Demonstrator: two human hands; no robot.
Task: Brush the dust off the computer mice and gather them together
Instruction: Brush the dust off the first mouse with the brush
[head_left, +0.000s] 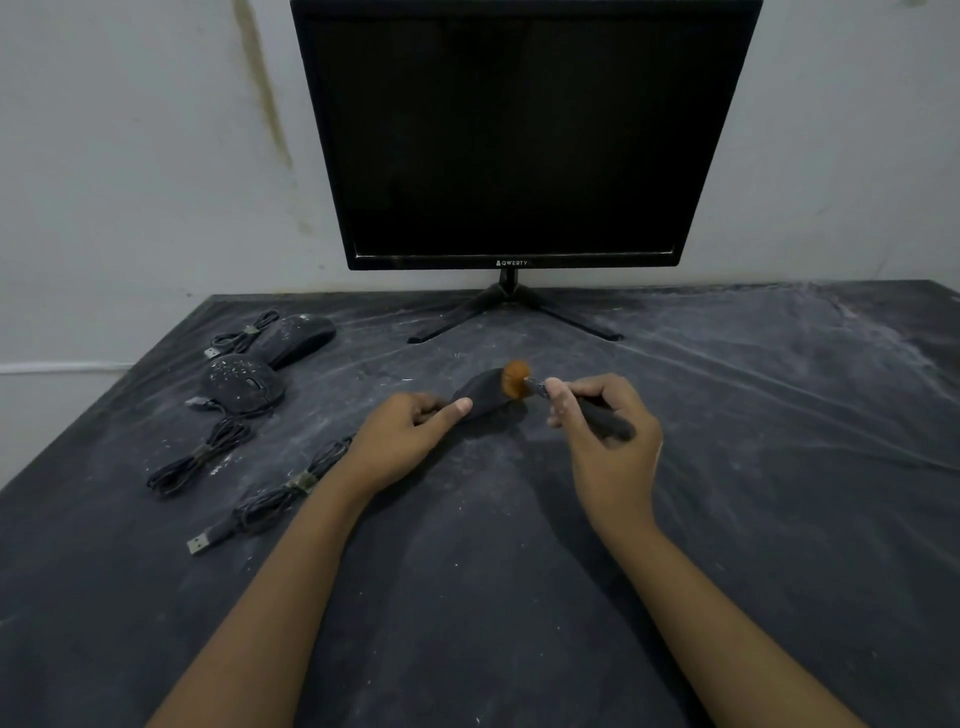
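Orange-bristled, the brush (514, 382) gripped in the right hand (610, 452) rests on the far-right end of the mouse (480, 397), whose near-left end the left hand (400, 441) pinches.

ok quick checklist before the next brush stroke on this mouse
1. Left hand steadies the held mouse: ok.
2. Right hand grips the brush, bristles on it: ok.
3. Held mouse dust-free: cannot tell, too dark.
4. Near mouse clean: not ok, white specks.
5. Held mouse gathered beside near mouse and far mouse: not ok, apart.
6. Its cable bundled: ok.
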